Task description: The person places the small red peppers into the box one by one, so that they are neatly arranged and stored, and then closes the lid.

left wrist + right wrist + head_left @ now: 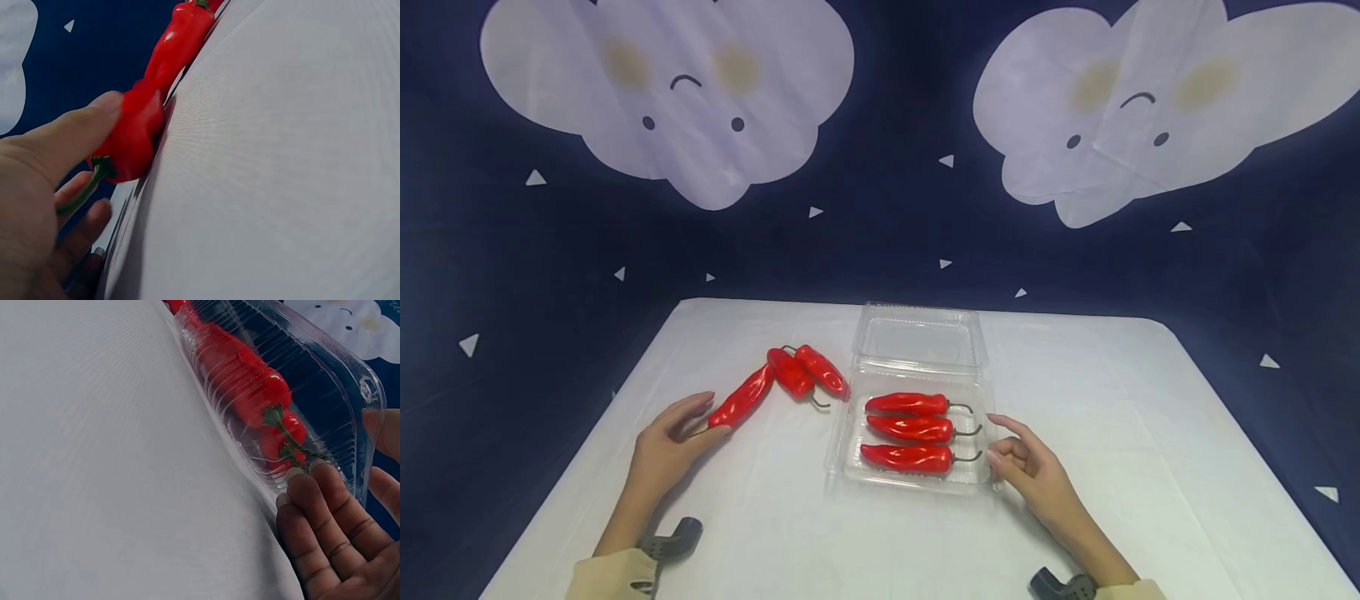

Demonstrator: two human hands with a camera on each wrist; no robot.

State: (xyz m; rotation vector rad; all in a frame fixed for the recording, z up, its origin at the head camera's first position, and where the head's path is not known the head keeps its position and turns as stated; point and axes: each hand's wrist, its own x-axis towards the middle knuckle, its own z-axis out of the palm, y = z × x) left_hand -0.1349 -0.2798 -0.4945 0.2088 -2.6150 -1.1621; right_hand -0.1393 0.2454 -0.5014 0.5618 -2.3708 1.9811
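My left hand (666, 446) holds a red chili pepper (743, 397) near its stem end, on the left of the table. In the left wrist view its thumb (94, 119) rests on the pepper, and the green stem (81, 197) points back toward the palm. The pepper's far tip meets two more red peppers (790, 373). My right hand (1033, 471) is at the right side of a clear plastic clamshell box (842, 462), its fingertips (302, 478) against the wall. Inside lie three red peppers (913, 429) side by side, stems toward the right hand.
The box's lid (917, 337) lies folded back toward the far table edge. A white cloth (1120, 433) covers the table. Behind it hangs a dark blue curtain (895, 233) with white clouds and triangles.
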